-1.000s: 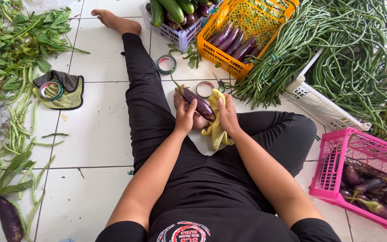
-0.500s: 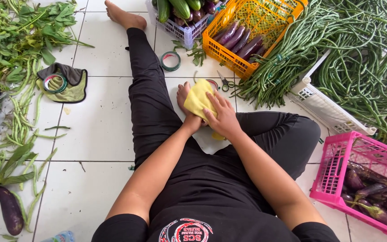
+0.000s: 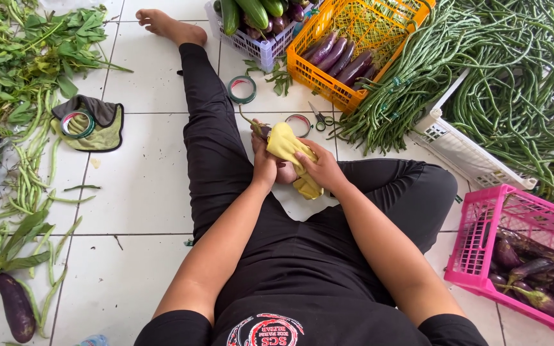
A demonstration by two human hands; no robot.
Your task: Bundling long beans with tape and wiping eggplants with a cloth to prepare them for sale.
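Person seated on white tiled floor (image 3: 142, 186), black trousers, one leg stretched out, one folded. Left hand (image 3: 265, 163) and right hand (image 3: 320, 168) meet above the lap. Both grips are closed around one soft yellow cloth (image 3: 291, 154), which is wrapped over a purple aubergine (image 3: 262, 130); only its stem end shows, poking out at the cloth's far left. Cloth crumpled, a loose tail hanging below the right hand.

Near left floor edge: one loose dark purple aubergine (image 3: 14, 306) among scattered green bean pods. Near right edge: one pink plastic lattice crate (image 3: 482, 237) holding several glossy aubergines, number unclear.

Mid floor: three tape rolls in all, one small pale roll (image 3: 298, 125) just beyond the hands, one green roll (image 3: 242, 89) beside the outstretched leg, one green roll (image 3: 76, 123) lying on an olive fabric pouch (image 3: 100, 128). One pair of small scissors (image 3: 320, 118).

Far: one orange plastic basket (image 3: 360, 45) with about five slim aubergines; one lilac basket (image 3: 258, 45) with cucumbers; a heap of long beans (image 3: 482, 70) over a white crate (image 3: 456, 150).
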